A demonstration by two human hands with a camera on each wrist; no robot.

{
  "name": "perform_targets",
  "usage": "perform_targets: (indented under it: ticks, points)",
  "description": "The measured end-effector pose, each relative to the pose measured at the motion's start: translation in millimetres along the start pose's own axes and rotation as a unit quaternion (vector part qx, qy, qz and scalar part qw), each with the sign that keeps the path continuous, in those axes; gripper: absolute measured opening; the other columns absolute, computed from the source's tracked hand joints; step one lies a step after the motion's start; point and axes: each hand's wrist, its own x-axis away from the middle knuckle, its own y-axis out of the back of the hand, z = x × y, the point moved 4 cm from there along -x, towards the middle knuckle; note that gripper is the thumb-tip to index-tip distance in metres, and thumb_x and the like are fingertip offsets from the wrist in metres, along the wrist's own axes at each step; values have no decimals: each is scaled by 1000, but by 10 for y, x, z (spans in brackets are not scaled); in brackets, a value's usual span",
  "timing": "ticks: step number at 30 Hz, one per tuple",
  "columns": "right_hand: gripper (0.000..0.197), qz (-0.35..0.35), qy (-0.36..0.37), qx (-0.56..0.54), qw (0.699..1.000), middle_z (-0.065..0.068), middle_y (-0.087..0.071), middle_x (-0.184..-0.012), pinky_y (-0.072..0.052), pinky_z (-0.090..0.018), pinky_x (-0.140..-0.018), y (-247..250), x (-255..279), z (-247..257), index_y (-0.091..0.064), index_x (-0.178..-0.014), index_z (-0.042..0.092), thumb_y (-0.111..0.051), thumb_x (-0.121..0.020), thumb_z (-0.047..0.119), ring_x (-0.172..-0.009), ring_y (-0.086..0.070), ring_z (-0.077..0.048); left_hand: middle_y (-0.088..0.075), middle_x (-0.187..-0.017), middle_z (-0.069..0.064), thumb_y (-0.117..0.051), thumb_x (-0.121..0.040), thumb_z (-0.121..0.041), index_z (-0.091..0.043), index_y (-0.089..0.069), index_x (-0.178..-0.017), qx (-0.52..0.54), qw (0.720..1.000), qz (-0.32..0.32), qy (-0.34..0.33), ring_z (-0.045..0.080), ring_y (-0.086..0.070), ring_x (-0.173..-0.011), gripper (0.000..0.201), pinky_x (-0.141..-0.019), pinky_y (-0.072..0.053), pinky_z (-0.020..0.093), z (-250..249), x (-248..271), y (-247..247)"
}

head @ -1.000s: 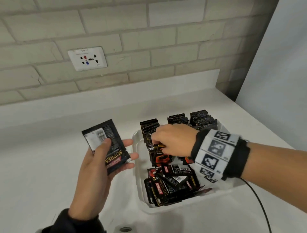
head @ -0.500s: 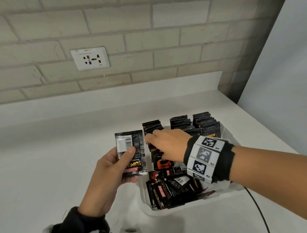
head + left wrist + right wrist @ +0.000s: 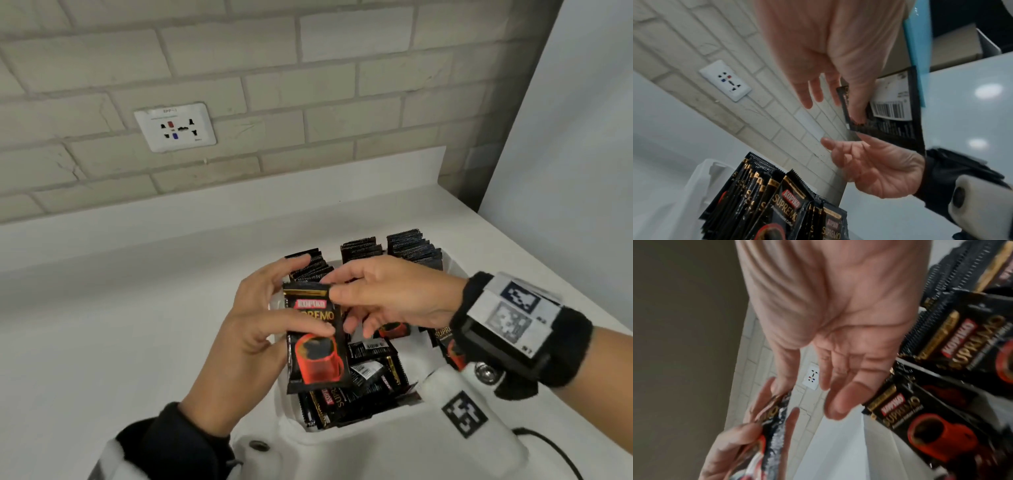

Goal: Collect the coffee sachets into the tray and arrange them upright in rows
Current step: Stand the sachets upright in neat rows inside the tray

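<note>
1. The left hand point(image 3: 246, 329) held one coffee sachet point(image 3: 317, 339) above the near-left part of the tray point(image 3: 346, 442), thumb curled across its face and fingers behind.
2. The right hand point(image 3: 387, 294) pinched the sachet's top corner; its other fingers hung loosely spread.
3. Three upright rows point(image 3: 363, 248) stood at the tray's far end; loose sachets point(image 3: 370, 377) lay jumbled at the near end.
4. Risk: with both hands on one slick packet, a mistimed release could drop it onto the jumble or the counter point(image 3: 120, 325).
5. Risk: pushing it into a row might tip the neighbouring packets, since they appeared to lean freely.
6. Risk: the right wrist's cable point(image 3: 555, 445) could snag the tray edge.
</note>
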Motion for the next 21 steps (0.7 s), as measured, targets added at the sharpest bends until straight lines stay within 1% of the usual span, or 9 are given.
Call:
perform_targets:
  ticks: [3,6,10,12,15,16,18,19,21]
  points:
    - [30,11,15,-31,999,2,-64,-63,-47,-15,-48,-1,16,-36,-56,-103,20,-60,-82,-2,-54,-59,-7,-36,-142,-19,-55,-79,-23,-41,-68,-89,-69,995,23,-62,12,-31,-133,25,-109,-28,23,-9,-52,-55]
    - [29,-8,31,25,999,-1,-60,-65,-46,-14,-46,21,51,1,-60,-100,17,-61,-81,-5,-51,-58,-5,-35,-143,-15,-50,-83,-26,-42,-66,-93,-108,991,11,-75,8,-29,-133,25,-108,-26,18,23,-62,-69]
    - [21,-74,50,89,992,-3,-61,-68,-50,-12,-49,105,62,79,-59,-91,14,-62,-82,-4,-49,-60,-2,-41,-138,-19,-38,-76,-16,-47,-60,-106,-106,994,-13,-27,5,-35,-131,48,-104,-31,13,40,-72,5]
    - [20,-106,49,151,982,-3,-62,-71,-54,-15,-53,135,20,79,-58,-87,17,-63,-82,-2,-53,-62,-3,-49,-128,-22,-37,-74,-23,-49,-57,-109,-85,996,-31,24,3,-44,-123,48,-95,-34,8,63,-102,50]
    - [20,-118,36,293,948,-6,-67,-77,-58,-24,-64,84,-79,40,-56,-81,21,-64,-82,2,-66,-67,-14,-52,-117,-27,-47,-73,-41,-53,-51,-112,-115,991,-6,67,-1,-46,-110,41,-87,-33,4,123,-168,13]
    - [18,-115,36,340,933,-4,-68,-78,-57,-24,-66,50,-115,32,-57,-80,20,-64,-83,3,-68,-67,-15,-51,-113,-27,-52,-73,-45,-54,-49,-112,-144,987,14,76,0,-45,-106,41,-85,-33,3,154,-192,-19]
    - [11,-111,48,417,901,6,-61,-72,-50,-18,-62,-13,-183,28,-61,-84,15,-62,-83,4,-66,-61,-11,-44,-114,-23,-66,-76,-39,-41,-47,-124,-211,972,58,84,3,-39,-100,52,-84,-31,6,209,-244,-100]
    - [10,-112,57,445,886,10,-54,-70,-45,-16,-60,-32,-218,26,-62,-87,12,-60,-83,4,-66,-56,-9,-42,-118,-16,-69,-78,-34,-33,-45,-130,-249,961,83,90,5,-34,-101,57,-85,-29,8,240,-275,-142]
    - [9,-108,70,485,865,13,-44,-68,-38,-13,-58,-59,-291,7,-63,-88,8,-58,-83,3,-71,-49,-10,-38,-129,-7,-68,-81,-33,-27,-38,-137,-321,931,138,104,9,-30,-106,64,-89,-28,13,301,-333,-214]
